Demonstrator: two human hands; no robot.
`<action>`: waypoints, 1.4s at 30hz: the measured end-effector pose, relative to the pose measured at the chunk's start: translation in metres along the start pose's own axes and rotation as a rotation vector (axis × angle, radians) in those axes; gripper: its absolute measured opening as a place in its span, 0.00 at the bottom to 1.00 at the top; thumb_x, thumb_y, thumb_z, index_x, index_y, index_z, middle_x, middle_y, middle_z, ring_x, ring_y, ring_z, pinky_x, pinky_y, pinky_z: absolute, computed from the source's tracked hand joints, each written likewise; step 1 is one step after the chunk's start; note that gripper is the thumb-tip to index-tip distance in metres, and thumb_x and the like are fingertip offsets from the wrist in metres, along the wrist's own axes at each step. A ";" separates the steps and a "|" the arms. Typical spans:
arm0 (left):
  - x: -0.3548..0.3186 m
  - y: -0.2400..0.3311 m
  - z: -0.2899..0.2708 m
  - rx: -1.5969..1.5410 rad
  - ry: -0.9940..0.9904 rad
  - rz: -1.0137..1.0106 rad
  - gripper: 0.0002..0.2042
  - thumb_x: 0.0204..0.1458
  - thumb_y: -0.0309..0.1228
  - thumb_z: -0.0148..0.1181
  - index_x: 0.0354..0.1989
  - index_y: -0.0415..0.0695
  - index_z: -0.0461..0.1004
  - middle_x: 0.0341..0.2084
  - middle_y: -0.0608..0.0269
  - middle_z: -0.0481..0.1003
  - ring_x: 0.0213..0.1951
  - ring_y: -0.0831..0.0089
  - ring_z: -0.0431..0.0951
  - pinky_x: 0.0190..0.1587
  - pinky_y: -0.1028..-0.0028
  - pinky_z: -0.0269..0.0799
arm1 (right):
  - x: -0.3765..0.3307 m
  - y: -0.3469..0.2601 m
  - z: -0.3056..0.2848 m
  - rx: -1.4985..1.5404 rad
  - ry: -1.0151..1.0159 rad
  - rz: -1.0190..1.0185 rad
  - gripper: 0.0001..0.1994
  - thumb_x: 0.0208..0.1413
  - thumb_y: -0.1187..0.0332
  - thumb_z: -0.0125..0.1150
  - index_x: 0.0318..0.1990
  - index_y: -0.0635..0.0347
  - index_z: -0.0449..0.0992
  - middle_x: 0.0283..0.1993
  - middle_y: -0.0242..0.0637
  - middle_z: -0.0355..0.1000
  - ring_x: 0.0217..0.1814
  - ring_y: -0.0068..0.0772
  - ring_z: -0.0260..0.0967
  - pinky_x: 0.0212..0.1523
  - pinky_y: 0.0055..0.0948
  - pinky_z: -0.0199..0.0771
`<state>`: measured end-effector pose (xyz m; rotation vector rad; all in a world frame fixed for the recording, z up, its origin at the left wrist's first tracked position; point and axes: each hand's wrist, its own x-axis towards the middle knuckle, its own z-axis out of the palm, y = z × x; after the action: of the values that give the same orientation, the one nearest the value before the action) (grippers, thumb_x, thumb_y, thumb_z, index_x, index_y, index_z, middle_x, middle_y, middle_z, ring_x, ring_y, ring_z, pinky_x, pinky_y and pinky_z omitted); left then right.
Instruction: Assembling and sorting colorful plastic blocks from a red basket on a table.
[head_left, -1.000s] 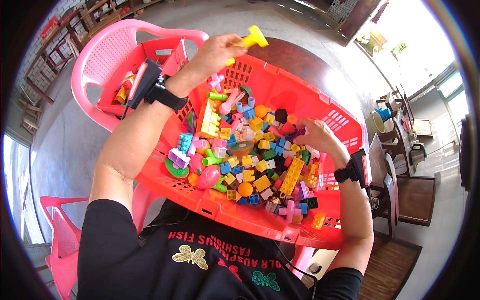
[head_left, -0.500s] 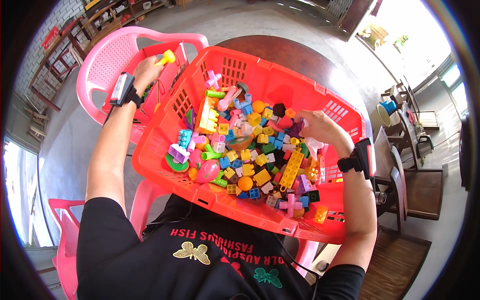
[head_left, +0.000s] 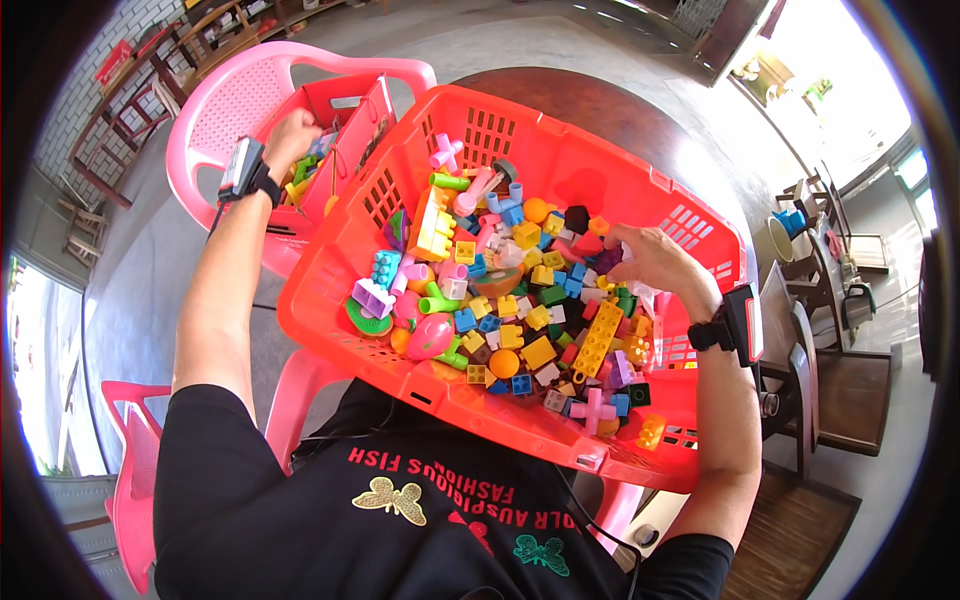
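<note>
My left hand is over a red box that stands on a pink plastic chair. Its fingers bend down and are partly hidden; no yellow piece shows in them. Yellow, green and other coloured pieces lie in that box. My right hand is inside the large red basket, at the right of a heap of toy blocks. Its thumb and fingers are apart beside a dark purple piece. A long yellow block and an orange ball lie in the heap.
A round brown table stands behind the basket. The pink chair is at the left, and another pink chair is nearer to me. Wooden stools and boards are on the right.
My left hand has lowered into the red box, and the yellow piece it held is out of sight. My right hand's thumb and fingers have spread. The view has shifted slightly.
</note>
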<state>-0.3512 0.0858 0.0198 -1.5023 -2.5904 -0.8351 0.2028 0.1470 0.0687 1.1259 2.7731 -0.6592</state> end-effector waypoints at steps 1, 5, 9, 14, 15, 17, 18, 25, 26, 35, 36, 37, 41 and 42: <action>0.007 0.014 -0.007 -0.085 0.003 0.040 0.17 0.40 0.37 0.61 0.38 0.43 0.72 0.33 0.52 0.76 0.39 0.59 0.76 0.40 0.64 0.70 | 0.001 -0.001 -0.001 -0.013 -0.025 0.006 0.22 0.39 0.70 0.66 0.45 0.61 0.70 0.39 0.45 0.73 0.44 0.47 0.71 0.43 0.37 0.69; 0.008 0.106 -0.015 -0.143 0.135 0.394 0.16 0.44 0.38 0.58 0.39 0.44 0.73 0.32 0.54 0.76 0.37 0.60 0.76 0.39 0.64 0.69 | 0.002 0.005 0.002 -0.061 -0.048 -0.040 0.23 0.37 0.74 0.66 0.46 0.61 0.69 0.41 0.44 0.73 0.45 0.47 0.70 0.44 0.38 0.69; -0.017 0.199 -0.009 -0.137 -0.013 0.680 0.14 0.43 0.36 0.57 0.38 0.43 0.72 0.30 0.53 0.75 0.34 0.56 0.75 0.37 0.62 0.69 | 0.001 0.011 0.004 -0.069 0.018 -0.099 0.21 0.38 0.78 0.60 0.45 0.61 0.70 0.41 0.44 0.72 0.46 0.46 0.70 0.44 0.38 0.69; -0.047 0.248 0.011 0.318 -0.330 0.703 0.09 0.45 0.30 0.55 0.35 0.44 0.73 0.33 0.55 0.75 0.39 0.58 0.76 0.39 0.59 0.70 | 0.003 0.002 0.003 -0.018 0.123 -0.179 0.18 0.38 0.82 0.51 0.42 0.61 0.70 0.38 0.44 0.73 0.42 0.46 0.71 0.41 0.38 0.71; -0.048 0.250 0.019 0.410 -0.341 0.704 0.07 0.44 0.28 0.54 0.32 0.44 0.73 0.31 0.55 0.75 0.38 0.57 0.76 0.39 0.58 0.71 | 0.002 0.003 0.003 -0.016 0.125 -0.175 0.18 0.38 0.82 0.51 0.42 0.61 0.70 0.38 0.44 0.73 0.42 0.46 0.71 0.41 0.38 0.71; -0.050 0.247 0.031 0.525 -0.297 0.750 0.05 0.41 0.24 0.53 0.27 0.43 0.74 0.28 0.54 0.75 0.37 0.56 0.76 0.37 0.58 0.72 | 0.002 0.007 0.005 -0.016 0.193 -0.295 0.18 0.38 0.83 0.51 0.41 0.61 0.71 0.34 0.43 0.73 0.38 0.45 0.72 0.37 0.36 0.72; -0.051 0.243 0.037 0.497 -0.233 0.767 0.05 0.40 0.25 0.53 0.27 0.42 0.73 0.27 0.53 0.75 0.36 0.55 0.76 0.36 0.58 0.72 | 0.003 0.007 0.005 -0.006 0.192 -0.286 0.18 0.38 0.83 0.51 0.41 0.61 0.71 0.34 0.43 0.73 0.38 0.45 0.72 0.37 0.36 0.72; -0.068 0.234 0.049 0.456 -0.320 0.793 0.07 0.40 0.28 0.57 0.29 0.41 0.74 0.28 0.51 0.75 0.34 0.53 0.77 0.34 0.57 0.73 | 0.002 -0.004 -0.005 0.147 0.078 -0.153 0.13 0.44 0.83 0.48 0.38 0.61 0.72 0.31 0.44 0.73 0.35 0.45 0.72 0.35 0.36 0.71; -0.069 0.236 0.050 0.492 -0.333 0.781 0.07 0.40 0.29 0.58 0.29 0.41 0.74 0.29 0.51 0.76 0.35 0.53 0.77 0.34 0.57 0.73 | 0.003 -0.004 -0.004 0.124 0.101 -0.139 0.13 0.45 0.83 0.48 0.38 0.61 0.72 0.32 0.44 0.73 0.35 0.44 0.72 0.35 0.35 0.71; -0.070 0.229 0.045 0.694 -0.338 0.900 0.07 0.42 0.27 0.56 0.30 0.45 0.78 0.30 0.53 0.78 0.38 0.58 0.78 0.38 0.61 0.73 | 0.002 -0.004 -0.001 0.039 0.125 -0.155 0.11 0.46 0.77 0.56 0.40 0.60 0.72 0.36 0.41 0.73 0.39 0.43 0.72 0.40 0.35 0.71; -0.073 0.232 0.045 0.716 -0.332 0.903 0.07 0.42 0.28 0.56 0.30 0.45 0.78 0.30 0.54 0.78 0.38 0.59 0.78 0.38 0.62 0.72 | 0.002 -0.004 -0.001 0.035 0.118 -0.149 0.11 0.46 0.76 0.57 0.40 0.61 0.72 0.36 0.41 0.73 0.39 0.43 0.72 0.41 0.35 0.71; -0.074 0.233 0.044 0.739 -0.326 0.907 0.07 0.42 0.29 0.57 0.30 0.46 0.79 0.30 0.55 0.78 0.39 0.60 0.78 0.38 0.63 0.72 | 0.001 -0.003 -0.002 0.032 0.112 -0.143 0.12 0.46 0.75 0.58 0.40 0.61 0.71 0.36 0.41 0.73 0.40 0.43 0.72 0.41 0.35 0.71; -0.071 0.226 0.055 0.713 -0.233 0.885 0.07 0.42 0.30 0.58 0.30 0.47 0.79 0.30 0.57 0.78 0.40 0.63 0.78 0.38 0.65 0.71 | 0.001 -0.007 -0.003 0.013 0.097 -0.120 0.12 0.46 0.74 0.58 0.40 0.61 0.72 0.35 0.42 0.73 0.39 0.43 0.72 0.40 0.35 0.71; -0.071 0.227 0.052 0.745 -0.263 0.823 0.07 0.42 0.30 0.59 0.30 0.47 0.79 0.31 0.58 0.78 0.40 0.63 0.78 0.39 0.66 0.71 | 0.001 -0.007 -0.002 0.021 0.096 -0.128 0.12 0.46 0.74 0.58 0.40 0.61 0.71 0.35 0.42 0.73 0.39 0.43 0.72 0.40 0.35 0.70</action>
<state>-0.1159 0.1415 0.0526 -2.1393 -1.7179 0.3781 0.1976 0.1437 0.0730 1.0166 2.9463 -0.6647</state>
